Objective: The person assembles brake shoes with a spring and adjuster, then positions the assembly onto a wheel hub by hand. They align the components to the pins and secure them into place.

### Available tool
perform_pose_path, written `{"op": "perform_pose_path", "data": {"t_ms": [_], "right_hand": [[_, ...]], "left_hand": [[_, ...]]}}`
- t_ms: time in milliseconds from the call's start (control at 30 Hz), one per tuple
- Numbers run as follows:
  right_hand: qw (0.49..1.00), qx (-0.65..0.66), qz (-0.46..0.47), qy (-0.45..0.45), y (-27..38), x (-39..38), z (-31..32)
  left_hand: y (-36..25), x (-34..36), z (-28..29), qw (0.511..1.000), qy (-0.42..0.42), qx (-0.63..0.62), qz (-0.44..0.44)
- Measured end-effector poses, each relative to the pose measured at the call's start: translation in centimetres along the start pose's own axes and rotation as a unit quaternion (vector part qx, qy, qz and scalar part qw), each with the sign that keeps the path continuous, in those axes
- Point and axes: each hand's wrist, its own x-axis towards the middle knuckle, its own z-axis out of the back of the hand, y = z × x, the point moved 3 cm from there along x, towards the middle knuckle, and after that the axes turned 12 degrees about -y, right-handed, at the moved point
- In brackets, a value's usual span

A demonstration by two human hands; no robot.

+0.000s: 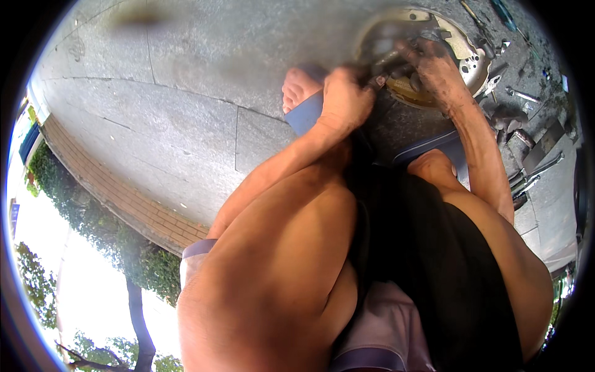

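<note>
On the paved ground ahead of my feet lies a round, pale metal plate (475,67) with holes, like a drum brake's backing plate. My right hand (436,69), dirt on its fingers, reaches over it from the right. Its bent fingers grip a dark, rod-like part (390,62) above the plate. My left hand (347,98) is closed just left of the plate's near edge. Its fingertips meet the near end of that part; what they pinch is hidden and blurred. A smudge blurs the far left of the plate.
My blue slippers (304,115) flank the work. To the right lie a wrench (524,95), more wrenches (544,166), a dark flat piece (543,146) and greasy parts (507,118). A teal-handled tool (504,13) lies beyond. A brick edging (124,186) and hedge (80,195) run along the left.
</note>
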Motion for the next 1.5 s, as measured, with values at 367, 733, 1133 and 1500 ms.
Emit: {"op": "perform_pose_path", "data": {"t_ms": [367, 733, 1133, 1500], "right_hand": [[0.986, 0.150, -0.071, 0.034, -1.0, -0.8, -0.7], [0.994, 0.104, -0.034, -0.004, -1.1, -0.4, -0.3], [0.995, 0.094, 0.000, 0.010, -0.3, 0.0, -0.8], [0.996, 0.082, 0.022, -0.016, 0.9, 0.2, -1.1]], "left_hand": [[0.0, -0.4, 0.0, 0.994, -0.047, 0.070, -0.075], [-0.1, -0.1, -0.2, 0.996, -0.007, 0.057, -0.068], [0.1, 0.0, 0.7, 0.999, 0.012, 0.017, -0.031], [0.7, 0.9, 1.6, 0.998, -0.015, -0.060, -0.009]]}}
